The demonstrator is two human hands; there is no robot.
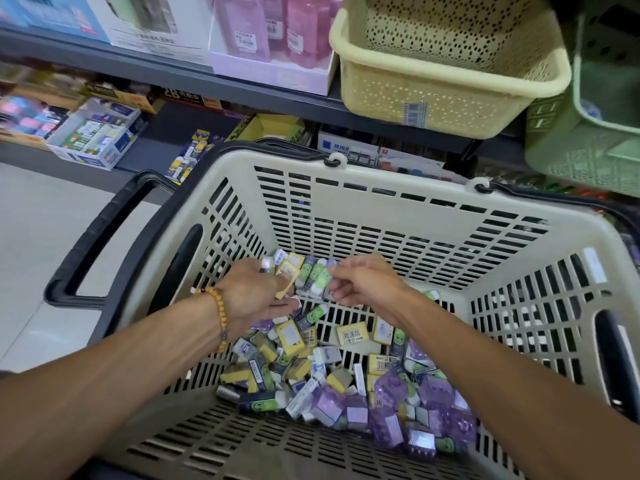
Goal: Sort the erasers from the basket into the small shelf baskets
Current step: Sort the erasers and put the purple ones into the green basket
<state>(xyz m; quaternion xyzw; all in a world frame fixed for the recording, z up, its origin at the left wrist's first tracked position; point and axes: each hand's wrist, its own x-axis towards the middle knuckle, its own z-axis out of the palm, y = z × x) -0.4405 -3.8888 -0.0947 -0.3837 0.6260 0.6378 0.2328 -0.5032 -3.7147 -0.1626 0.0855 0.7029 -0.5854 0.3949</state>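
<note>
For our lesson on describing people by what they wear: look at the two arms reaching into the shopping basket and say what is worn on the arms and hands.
Both arms are bare from the bottom of the picture to the fingers: no sleeves and no gloves show. The left hand has a bracelet of round tan wooden beads at the wrist, with a few darker beads low on the strand. The right hand and its wrist wear nothing that shows.

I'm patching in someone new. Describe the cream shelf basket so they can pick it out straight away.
Start at the big beige shopping basket with black handles that holds the erasers, then look up to the dark shelf above its far rim. The cream shelf basket sits there at upper right, its walls dotted with small holes. Its green neighbour stands to its right; pink boxes stand to its left.
</note>
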